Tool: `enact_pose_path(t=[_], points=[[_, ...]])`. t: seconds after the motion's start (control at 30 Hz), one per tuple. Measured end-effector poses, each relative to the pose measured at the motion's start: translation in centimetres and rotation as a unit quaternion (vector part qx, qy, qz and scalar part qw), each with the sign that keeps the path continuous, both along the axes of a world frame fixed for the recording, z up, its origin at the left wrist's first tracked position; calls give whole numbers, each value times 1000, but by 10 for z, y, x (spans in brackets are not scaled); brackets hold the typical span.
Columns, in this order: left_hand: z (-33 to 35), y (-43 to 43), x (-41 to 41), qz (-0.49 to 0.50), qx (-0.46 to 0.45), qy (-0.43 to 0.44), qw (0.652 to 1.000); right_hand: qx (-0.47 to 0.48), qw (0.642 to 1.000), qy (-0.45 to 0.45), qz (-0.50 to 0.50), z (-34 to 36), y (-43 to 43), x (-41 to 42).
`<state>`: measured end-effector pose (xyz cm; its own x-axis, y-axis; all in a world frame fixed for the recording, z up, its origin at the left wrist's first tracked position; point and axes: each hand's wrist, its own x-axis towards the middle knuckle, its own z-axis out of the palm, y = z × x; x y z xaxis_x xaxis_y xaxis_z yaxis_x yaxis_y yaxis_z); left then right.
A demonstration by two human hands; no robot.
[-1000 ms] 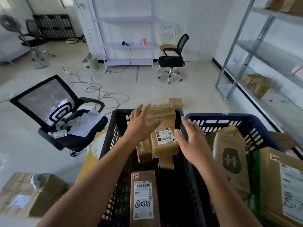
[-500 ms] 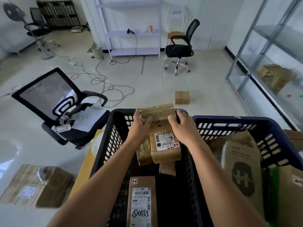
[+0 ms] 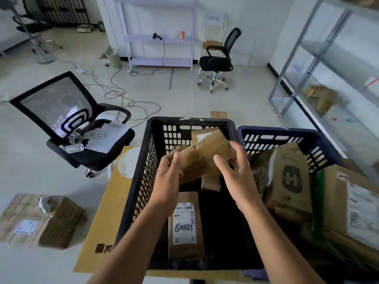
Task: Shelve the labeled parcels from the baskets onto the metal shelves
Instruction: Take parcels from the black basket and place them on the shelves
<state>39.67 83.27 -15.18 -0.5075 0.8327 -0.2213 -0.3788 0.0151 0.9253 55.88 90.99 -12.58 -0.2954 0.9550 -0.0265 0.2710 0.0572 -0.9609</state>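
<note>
- The left hand (image 3: 167,177), at the centre of the frame, has its fingers curled round the lower left end of a brown parcel (image 3: 205,154) and grips it.
- The right hand (image 3: 235,173) holds the parcel's other end, thumb on the near face and fingers wrapped past the far right edge.
- The brown parcel sits tilted between the two hands, its right end higher, raised above the black basket (image 3: 215,121).
- Below the hands, a labeled parcel (image 3: 184,222) stands on the black basket's floor.
- The blue basket (image 3: 287,131) touches it on the right, packed with parcels.
- The metal shelves (image 3: 336,56) run along the frame's right edge, well apart from the hands, and a few parcels lie on a lower shelf.
- An office chair (image 3: 71,124) stands left of centre.
</note>
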Motion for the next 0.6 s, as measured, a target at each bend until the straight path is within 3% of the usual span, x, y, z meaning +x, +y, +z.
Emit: enact_pose_path(t=[0.13,0.33,0.4,0.47,0.6], points=[[-7,-76,18,11,47,-83,995,-25,998,49,-3,-1,-67,10],[-14,-191,28,-63,76,-79,992,10,993,100,-64,-2,-185,9],[-17,-227,24,-105,57,-43,992,13,992,105,-67,-5,-218,11],[-19,-259,22,-130,34,-4,991,-1,991,118,-58,-4,-250,15],[-24,-305,20,-225,43,-23,973,-38,989,136,-37,0,-299,29]])
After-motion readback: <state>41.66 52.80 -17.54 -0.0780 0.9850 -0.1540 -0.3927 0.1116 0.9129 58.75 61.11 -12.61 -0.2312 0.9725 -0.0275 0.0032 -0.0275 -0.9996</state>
